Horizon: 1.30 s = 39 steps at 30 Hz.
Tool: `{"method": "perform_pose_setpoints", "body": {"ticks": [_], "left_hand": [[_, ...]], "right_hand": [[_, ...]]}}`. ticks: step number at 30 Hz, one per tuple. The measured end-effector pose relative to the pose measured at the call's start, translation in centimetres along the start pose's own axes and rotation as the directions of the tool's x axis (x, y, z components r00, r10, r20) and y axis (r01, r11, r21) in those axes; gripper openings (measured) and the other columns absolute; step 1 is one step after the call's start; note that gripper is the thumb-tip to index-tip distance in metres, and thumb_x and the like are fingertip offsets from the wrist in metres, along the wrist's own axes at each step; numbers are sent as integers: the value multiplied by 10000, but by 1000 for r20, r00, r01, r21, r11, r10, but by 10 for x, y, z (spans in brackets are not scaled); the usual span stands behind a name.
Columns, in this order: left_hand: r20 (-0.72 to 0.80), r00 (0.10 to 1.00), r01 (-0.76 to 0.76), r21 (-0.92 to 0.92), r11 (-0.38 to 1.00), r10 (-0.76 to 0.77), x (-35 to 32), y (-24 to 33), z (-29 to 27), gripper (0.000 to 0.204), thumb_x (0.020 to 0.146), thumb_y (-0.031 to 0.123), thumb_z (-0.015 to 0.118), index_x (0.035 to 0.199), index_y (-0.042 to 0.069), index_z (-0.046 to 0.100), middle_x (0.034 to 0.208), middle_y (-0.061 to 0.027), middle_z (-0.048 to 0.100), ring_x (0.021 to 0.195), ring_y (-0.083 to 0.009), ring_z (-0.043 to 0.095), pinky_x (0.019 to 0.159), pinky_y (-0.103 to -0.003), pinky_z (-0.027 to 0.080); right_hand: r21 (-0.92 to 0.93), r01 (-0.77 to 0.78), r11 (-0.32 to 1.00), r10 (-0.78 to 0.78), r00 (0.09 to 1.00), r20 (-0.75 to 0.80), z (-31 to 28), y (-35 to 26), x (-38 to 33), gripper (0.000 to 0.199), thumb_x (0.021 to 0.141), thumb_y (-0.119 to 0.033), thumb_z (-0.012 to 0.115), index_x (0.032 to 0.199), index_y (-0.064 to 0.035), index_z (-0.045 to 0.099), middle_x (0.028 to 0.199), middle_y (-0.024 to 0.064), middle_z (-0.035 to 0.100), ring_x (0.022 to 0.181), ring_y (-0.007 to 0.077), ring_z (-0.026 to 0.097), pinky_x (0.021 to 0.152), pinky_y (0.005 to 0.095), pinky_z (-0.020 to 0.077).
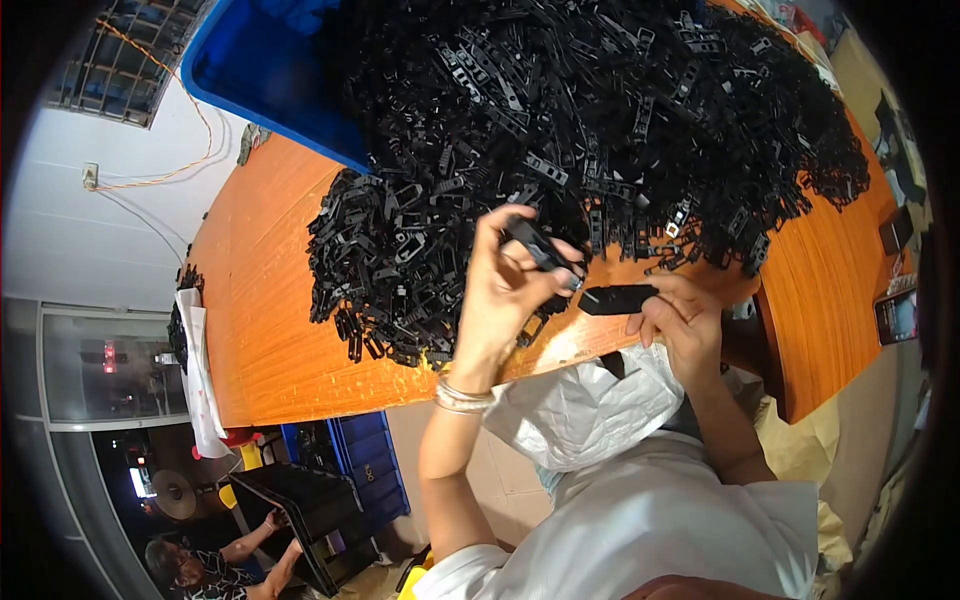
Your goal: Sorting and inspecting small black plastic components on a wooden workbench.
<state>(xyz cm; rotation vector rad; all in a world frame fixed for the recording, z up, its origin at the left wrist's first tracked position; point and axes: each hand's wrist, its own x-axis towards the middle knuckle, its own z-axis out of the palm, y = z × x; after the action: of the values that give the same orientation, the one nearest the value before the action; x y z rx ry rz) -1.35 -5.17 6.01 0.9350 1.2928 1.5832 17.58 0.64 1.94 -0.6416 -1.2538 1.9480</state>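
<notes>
Above the table's front edge, my left hand (pixel 512 275) is closed around a dark, elongated object (pixel 535 243). A small bright spot shows at its lower end, but its kind cannot be made out. My right hand (pixel 685 318) pinches a flat black plastic piece (pixel 618 299) with a pointed left end. That point almost meets the object in my left hand; whether they touch is unclear. Right behind both hands spreads a large heap of small black plastic parts (pixel 580 110), many of them slotted clips or frames.
A blue bin (pixel 275 90) stands at the back left against the heap. The orange wooden table (pixel 265 290) has a worn front edge. A white plastic sheet (pixel 590 405) lies by my lap. At the lower left, another person (pixel 205 570) handles a black crate (pixel 300 515). A phone (pixel 897 315) sits far right.
</notes>
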Motion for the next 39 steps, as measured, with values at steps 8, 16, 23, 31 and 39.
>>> {"method": "perform_pose_setpoints", "body": {"ticks": [8, 16, 23, 31, 39], "left_hand": [[0, 987, 143, -433, 890, -158, -48, -43, 28, 234, 855, 10, 492, 1061, 22, 383, 944, -213, 592, 859, -225, 609, 756, -302, 505], [-208, 938, 158, -456, 876, -277, -59, -44, 43, 272, 890, 239, 501, 811, -20, 528, 978, -222, 574, 934, -294, 591, 704, -299, 531], [-234, 895, 307, -292, 906, -379, -77, -55, 40, 288, 895, 206, 503, 933, -63, 598, 861, -114, 622, 693, -143, 601, 585, -228, 490], [-185, 919, 348, -36, 937, -349, -88, -64, 20, 186, 844, 98, 573, 963, -34, 631, 814, -54, 639, 632, -85, 559, 578, -198, 446], [-142, 989, 102, 449, 888, -42, -109, -64, 28, 406, 739, 76, 680, 1093, -56, 531, 896, -126, 638, 725, -145, 604, 653, -252, 475]], "right_hand": [[-42, 26, 999, -24, 999, 37, 3, 4, -27, 204, 814, 59, 486, 1014, 91, 513, 820, 125, 596, 755, 167, 601, 704, 250, 483], [-299, 57, 953, 21, 968, 252, -3, 14, -40, 209, 754, 91, 574, 962, 77, 560, 924, 110, 593, 842, 158, 592, 777, 262, 476], [-280, 47, 959, 33, 962, 272, -11, 29, -41, 177, 799, 73, 523, 973, 78, 552, 997, 125, 603, 909, 165, 585, 786, 274, 471], [-495, 235, 836, -145, 966, 213, -15, 25, -36, 175, 765, 36, 593, 937, 65, 580, 855, 110, 642, 778, 146, 618, 729, 239, 474], [-653, 279, 704, -196, 960, 200, -6, 32, -40, 243, 698, 10, 629, 938, 31, 597, 869, 143, 637, 803, 238, 628, 742, 283, 471]]}}
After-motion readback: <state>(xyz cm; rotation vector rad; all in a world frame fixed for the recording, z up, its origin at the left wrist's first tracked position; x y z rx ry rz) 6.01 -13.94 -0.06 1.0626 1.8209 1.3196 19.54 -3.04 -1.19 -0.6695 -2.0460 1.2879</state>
